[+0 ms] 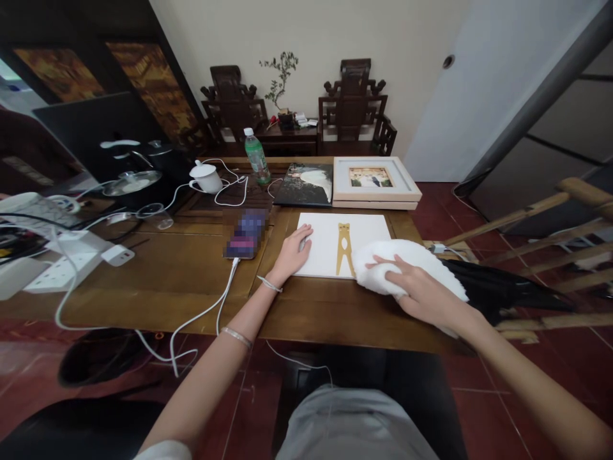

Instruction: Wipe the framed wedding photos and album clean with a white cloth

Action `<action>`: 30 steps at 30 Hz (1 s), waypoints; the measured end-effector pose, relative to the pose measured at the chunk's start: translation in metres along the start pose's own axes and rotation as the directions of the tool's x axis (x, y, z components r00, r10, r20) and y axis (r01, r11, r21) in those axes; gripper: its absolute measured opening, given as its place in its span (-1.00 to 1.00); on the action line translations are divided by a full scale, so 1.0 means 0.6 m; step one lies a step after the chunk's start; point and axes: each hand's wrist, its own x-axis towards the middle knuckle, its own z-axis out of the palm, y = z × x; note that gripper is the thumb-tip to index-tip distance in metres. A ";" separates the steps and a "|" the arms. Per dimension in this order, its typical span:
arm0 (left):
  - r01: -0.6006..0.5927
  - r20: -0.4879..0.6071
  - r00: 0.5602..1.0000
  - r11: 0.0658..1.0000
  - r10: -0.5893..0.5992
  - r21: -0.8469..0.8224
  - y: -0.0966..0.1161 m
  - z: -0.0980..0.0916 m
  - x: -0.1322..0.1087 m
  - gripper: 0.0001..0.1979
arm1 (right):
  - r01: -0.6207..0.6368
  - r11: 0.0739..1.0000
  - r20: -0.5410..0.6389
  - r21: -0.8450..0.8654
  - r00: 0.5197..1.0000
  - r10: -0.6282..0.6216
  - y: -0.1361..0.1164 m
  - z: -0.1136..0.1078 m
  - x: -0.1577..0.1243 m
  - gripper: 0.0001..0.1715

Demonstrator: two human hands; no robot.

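Note:
A flat white board (320, 246) bearing a gold cat-shaped figure (343, 248) lies on the wooden table in front of me. My left hand (293, 251) rests on the board's left edge with its fingers stretched out, holding nothing. Bunched under the fingers of my right hand (407, 284) is a fluffy white cloth (421, 255), gripped at the board's lower right corner. The cloth covers that corner and spreads to the right. Whether the gold figure is printed or a loose piece cannot be made out.
Behind the board are a dark photo panel (306, 185) and a pale framed photo (376, 167). A phone (246, 233) on a white cable lies to the left. Further off stand a green bottle (257, 156), a lidded white cup (205, 177) and a power strip (71, 262).

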 end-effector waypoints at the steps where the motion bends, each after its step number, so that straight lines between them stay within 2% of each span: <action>1: -0.001 0.003 1.000 1.000 0.001 0.001 0.000 0.000 0.000 -0.67 | -0.016 1.000 -0.006 -0.017 1.000 0.016 0.011 0.001 0.012 -0.58; 6: 0.000 0.014 1.000 1.000 0.000 -0.007 -0.001 -0.003 0.000 -0.68 | -0.162 0.979 -0.033 -0.120 0.987 0.159 0.078 -0.004 0.105 -0.66; 9: 0.005 0.019 1.000 1.000 -0.005 -0.013 0.000 -0.004 0.000 -0.67 | -0.168 0.979 -0.076 -0.114 0.984 0.160 0.111 -0.011 0.156 -0.66; 13: 0.007 0.029 1.000 1.000 -0.007 -0.014 0.001 -0.006 0.000 -0.67 | -0.172 0.980 -0.103 -0.105 0.982 0.161 0.127 -0.013 0.180 -0.68; 17: 0.006 0.036 0.999 1.000 -0.005 -0.016 0.001 -0.006 0.000 -0.65 | -0.175 0.973 -0.084 -0.152 0.983 0.164 0.100 -0.006 0.147 -0.65; 25: 0.018 0.035 0.999 1.000 -0.018 0.014 0.002 -0.004 0.000 -0.62 | 0.005 1.000 0.002 -0.023 1.000 -0.005 -0.010 0.003 0.004 -0.56; 27: 0.018 0.038 0.999 1.000 -0.019 0.017 0.002 -0.003 0.001 -0.62 | -0.006 1.000 0.016 -0.004 1.000 0.006 -0.021 0.001 -0.010 -0.55; 30: 0.019 0.041 0.999 1.000 -0.020 0.016 0.002 -0.004 0.001 -0.63 | -0.051 0.999 0.014 -0.002 0.999 0.051 -0.010 -0.003 0.003 -0.58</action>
